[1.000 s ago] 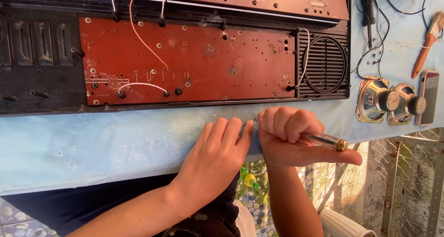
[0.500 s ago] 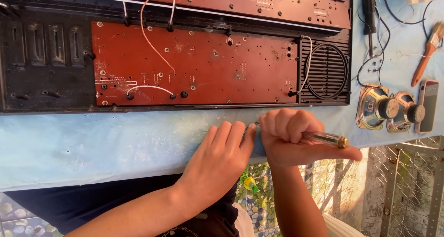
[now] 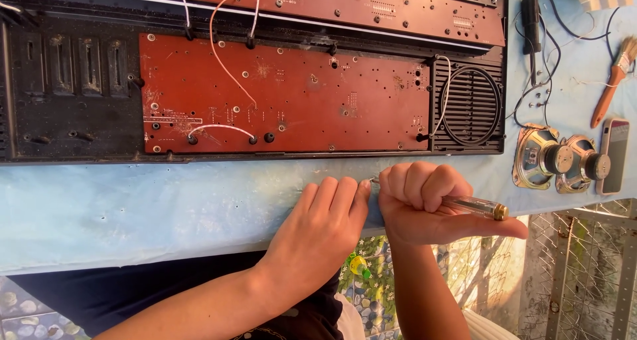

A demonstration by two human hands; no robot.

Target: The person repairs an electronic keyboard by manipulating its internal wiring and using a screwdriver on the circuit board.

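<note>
A screwdriver (image 3: pixel 472 207) with a clear handle and brass end cap lies in my right hand (image 3: pixel 424 204), which is closed around it at the table's front edge. Its metal tip shows at the left of my fist, close to the fingertips of my left hand (image 3: pixel 318 237). My left hand lies flat, fingers together, on the light blue table cover (image 3: pixel 133 210). Just beyond both hands lies an opened black device case (image 3: pixel 66 94) with a red-brown circuit board (image 3: pixel 298 101), white wires and a round speaker grille (image 3: pixel 472 106).
Two loose speakers (image 3: pixel 561 159) sit at the right beside a phone (image 3: pixel 614 155) and a paintbrush with an orange handle (image 3: pixel 614 81). Black cables (image 3: pixel 537 41) run at the upper right. A wire fence (image 3: pixel 584 273) and patterned floor lie below the table edge.
The view has shifted slightly, so the case sits further right and lower in frame. Both hands stay in the same pose at the table edge.
</note>
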